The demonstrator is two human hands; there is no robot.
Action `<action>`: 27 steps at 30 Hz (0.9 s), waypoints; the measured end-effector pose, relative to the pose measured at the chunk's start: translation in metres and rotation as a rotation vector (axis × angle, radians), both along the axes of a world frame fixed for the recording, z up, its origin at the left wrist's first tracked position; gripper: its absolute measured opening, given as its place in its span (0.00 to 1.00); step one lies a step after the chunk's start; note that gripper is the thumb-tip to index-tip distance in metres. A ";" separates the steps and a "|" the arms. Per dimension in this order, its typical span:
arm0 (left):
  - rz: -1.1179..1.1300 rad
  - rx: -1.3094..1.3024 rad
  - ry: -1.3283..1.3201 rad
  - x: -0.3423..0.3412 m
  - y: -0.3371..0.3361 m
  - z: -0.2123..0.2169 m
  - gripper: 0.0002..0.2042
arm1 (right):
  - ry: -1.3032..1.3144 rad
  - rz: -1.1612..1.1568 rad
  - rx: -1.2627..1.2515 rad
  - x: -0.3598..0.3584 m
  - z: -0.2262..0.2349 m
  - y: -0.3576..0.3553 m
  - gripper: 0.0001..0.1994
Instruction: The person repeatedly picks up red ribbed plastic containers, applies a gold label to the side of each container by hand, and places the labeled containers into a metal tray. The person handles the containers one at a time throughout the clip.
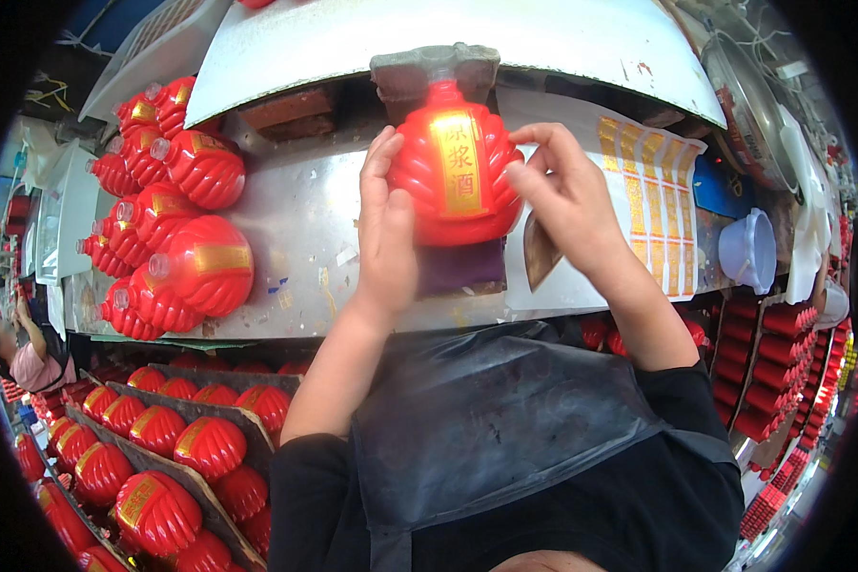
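A red ribbed plastic bottle (453, 176) lies on its back in front of me, its neck set in a grey block (434, 71). A gold label (459, 181) runs down the middle of its upper face. My left hand (388, 234) rests along the bottle's left side, fingers stretched out and thumb against it. At the right edge of the bottle, my right hand (574, 195) has bent fingers, thumb and forefinger close together. A flat brown wedge-shaped piece (541, 254) sticks out below its palm, apparently held by the curled fingers, which are partly hidden.
More red bottles (200, 262) are heaped at the bench's left. A white sheet of gold labels (646, 200) lies right, beside a pale blue bucket (746, 250). Racks of red bottles (210, 443) stand lower left. A white board (543, 38) spans the far side. Another person (43, 353) is far left.
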State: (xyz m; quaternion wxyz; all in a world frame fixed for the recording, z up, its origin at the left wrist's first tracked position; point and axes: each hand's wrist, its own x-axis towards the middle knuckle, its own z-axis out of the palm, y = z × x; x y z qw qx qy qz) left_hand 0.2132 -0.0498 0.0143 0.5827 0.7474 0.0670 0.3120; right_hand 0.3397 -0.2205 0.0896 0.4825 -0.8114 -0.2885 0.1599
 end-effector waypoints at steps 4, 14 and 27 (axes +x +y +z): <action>-0.004 -0.034 0.012 0.001 -0.001 0.002 0.29 | -0.282 -0.038 -0.161 -0.005 -0.003 0.011 0.26; 0.008 -0.037 0.031 0.005 0.000 -0.014 0.28 | -0.121 -0.032 -0.144 0.002 -0.003 0.012 0.28; 0.015 -0.017 0.031 0.005 -0.001 -0.004 0.29 | -0.193 -0.012 -0.192 0.000 0.000 0.010 0.32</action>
